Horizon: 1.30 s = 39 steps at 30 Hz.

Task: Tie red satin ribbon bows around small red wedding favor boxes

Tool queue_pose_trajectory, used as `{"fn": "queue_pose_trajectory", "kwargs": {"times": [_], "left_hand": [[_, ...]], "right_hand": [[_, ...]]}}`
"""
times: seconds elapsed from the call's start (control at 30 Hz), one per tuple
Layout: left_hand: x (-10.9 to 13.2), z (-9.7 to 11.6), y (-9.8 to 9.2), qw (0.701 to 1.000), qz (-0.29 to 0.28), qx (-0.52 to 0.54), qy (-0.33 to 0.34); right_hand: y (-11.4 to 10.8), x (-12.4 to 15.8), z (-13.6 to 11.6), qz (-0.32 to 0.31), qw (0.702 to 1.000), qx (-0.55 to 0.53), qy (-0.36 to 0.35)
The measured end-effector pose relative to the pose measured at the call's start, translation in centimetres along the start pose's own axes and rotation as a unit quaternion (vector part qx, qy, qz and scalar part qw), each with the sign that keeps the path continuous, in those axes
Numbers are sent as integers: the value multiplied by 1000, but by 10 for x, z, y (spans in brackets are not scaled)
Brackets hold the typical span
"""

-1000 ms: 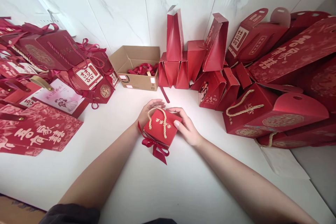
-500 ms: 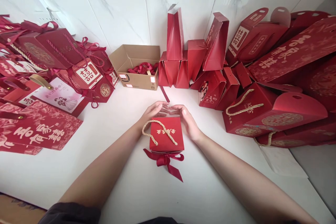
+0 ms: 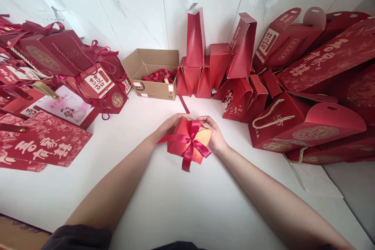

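A small red gift box point(image 3: 177, 146) is between my hands at the middle of the table, turned so its bow side faces up toward me. A dark red satin ribbon bow point(image 3: 192, 140) is tied on that face, its tails hanging to the left and front. The gold rope handle point(image 3: 187, 117) shows at the box's far edge. My left hand point(image 3: 167, 127) grips the box's left far side, its fingers mostly hidden behind it. My right hand point(image 3: 217, 136) holds the right side, fingers curled over the far right corner.
A cardboard box point(image 3: 158, 90) with red ribbon inside stands by the wall. A loose ribbon strip point(image 3: 184, 104) lies before it. Red paper boxes point(image 3: 195, 39) are stacked at the back, larger gift boxes point(image 3: 304, 125) at right. Finished-looking ribboned boxes and bags point(image 3: 55, 140) crowd the left.
The box has tipped over, so its lettered face with the rope handle has turned away and the bow side now faces up. My hands have closed in on its sides.
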<state>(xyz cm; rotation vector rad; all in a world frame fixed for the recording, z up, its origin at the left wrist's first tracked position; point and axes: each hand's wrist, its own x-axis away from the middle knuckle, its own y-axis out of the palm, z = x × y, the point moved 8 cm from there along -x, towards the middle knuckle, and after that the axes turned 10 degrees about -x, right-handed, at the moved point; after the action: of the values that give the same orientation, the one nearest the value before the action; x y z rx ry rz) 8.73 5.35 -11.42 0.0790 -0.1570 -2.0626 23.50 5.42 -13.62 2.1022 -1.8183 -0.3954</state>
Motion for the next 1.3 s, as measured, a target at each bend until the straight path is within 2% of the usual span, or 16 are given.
{"fn": "queue_pose_trajectory", "kwargs": {"times": [0.13, 0.33, 0.5, 0.6, 0.7, 0.8, 0.87, 0.93, 1.0, 1.07, 1.17, 1.3], "left_hand": [[-4, -5, -11, 999, 34, -24, -13], [-3, -1, -25, 995, 89, -28, -21], [-3, 18, -39, 986, 143, -85, -3], [-1, 42, -27, 983, 98, -152, 26], [6, 63, 2, 971, -14, -235, 37], [16, 77, 22, 943, -96, -317, 37], [21, 85, 29, 926, -118, -356, 45], [24, 90, 34, 913, -130, -383, 53], [25, 95, 39, 906, -129, -397, 61], [26, 100, 44, 904, -114, -406, 70], [28, 102, 49, 891, -96, -440, 62], [33, 102, 59, 856, -98, -506, 44]], "right_hand": [[-1, 0, 4, 10, 1000, 15, -11], [-4, 2, -1, 42, 998, 33, -33], [-5, 1, 2, 44, 998, 30, -27], [-6, -2, -1, 49, 998, 29, -11], [-6, -3, -22, 48, 998, 45, 8], [6, 6, -61, -8, 996, 89, 11], [28, 21, -85, -120, 974, 193, -1], [42, 37, -91, -198, 943, 266, 29], [50, 51, -90, -248, 918, 304, 58], [55, 59, -87, -279, 906, 309, 75], [56, 61, -86, -308, 903, 280, 108], [44, 60, -89, -313, 891, 256, 206]]}}
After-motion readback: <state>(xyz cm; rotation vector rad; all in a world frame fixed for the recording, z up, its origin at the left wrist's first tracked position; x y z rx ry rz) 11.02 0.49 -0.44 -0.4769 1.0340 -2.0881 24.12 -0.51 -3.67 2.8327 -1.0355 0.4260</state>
